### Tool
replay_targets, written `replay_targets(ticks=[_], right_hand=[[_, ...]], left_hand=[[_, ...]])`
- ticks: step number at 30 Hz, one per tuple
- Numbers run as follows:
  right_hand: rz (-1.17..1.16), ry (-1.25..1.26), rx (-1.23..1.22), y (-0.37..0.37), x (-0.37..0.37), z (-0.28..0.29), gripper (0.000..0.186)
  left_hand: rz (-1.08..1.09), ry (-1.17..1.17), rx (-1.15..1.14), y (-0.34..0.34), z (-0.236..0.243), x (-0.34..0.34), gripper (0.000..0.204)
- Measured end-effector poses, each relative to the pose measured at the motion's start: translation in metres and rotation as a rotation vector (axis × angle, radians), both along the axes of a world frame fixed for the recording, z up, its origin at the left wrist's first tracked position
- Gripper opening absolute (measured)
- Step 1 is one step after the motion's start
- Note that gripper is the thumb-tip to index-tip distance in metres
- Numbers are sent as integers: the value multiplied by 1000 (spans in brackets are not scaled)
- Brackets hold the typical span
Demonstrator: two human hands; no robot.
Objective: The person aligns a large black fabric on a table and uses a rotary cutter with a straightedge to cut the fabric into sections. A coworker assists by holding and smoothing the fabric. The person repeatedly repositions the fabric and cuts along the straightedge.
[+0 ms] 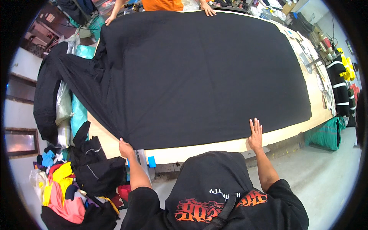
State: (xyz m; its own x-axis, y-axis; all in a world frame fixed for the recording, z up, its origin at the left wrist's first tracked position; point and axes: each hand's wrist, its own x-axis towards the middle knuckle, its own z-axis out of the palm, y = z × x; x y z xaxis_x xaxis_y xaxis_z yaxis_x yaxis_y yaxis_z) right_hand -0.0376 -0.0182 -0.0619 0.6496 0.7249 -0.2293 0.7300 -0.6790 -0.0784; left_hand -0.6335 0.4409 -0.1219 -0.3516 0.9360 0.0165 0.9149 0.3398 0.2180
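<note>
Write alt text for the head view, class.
A person's left hand grips the near edge of a large black fabric sheet spread over a cutting table, right hand flat on it. Opposite, another person's hand presses the far edge.

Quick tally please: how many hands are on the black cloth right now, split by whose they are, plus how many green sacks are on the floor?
Wearer's own hands on the large black cloth sheet: 2, the left hand at the near corner and the right hand flat on the near edge
Other person's hands on the far edge: 2
Green sack on the floor: 1
Total: 5
</note>
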Motion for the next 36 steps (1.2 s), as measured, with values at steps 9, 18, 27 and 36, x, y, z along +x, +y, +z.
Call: replay_targets(ticks=[9, 18, 27, 36], right_hand=[[-7, 15, -27, 1, -1, 0, 118], [16, 13, 50, -1, -2, -2, 118], [-1, 11, 49, 0, -3, -5, 116], [-1, -8, 47, 3, -5, -10, 118]], left_hand=[[-237, 224, 22, -18, 0, -21, 47], [-132, 94, -34, -21, 6, -25, 55], [146, -92, -9, 0, 15, -25, 55], [155, -171, -75, 33, 28, -29, 53]])
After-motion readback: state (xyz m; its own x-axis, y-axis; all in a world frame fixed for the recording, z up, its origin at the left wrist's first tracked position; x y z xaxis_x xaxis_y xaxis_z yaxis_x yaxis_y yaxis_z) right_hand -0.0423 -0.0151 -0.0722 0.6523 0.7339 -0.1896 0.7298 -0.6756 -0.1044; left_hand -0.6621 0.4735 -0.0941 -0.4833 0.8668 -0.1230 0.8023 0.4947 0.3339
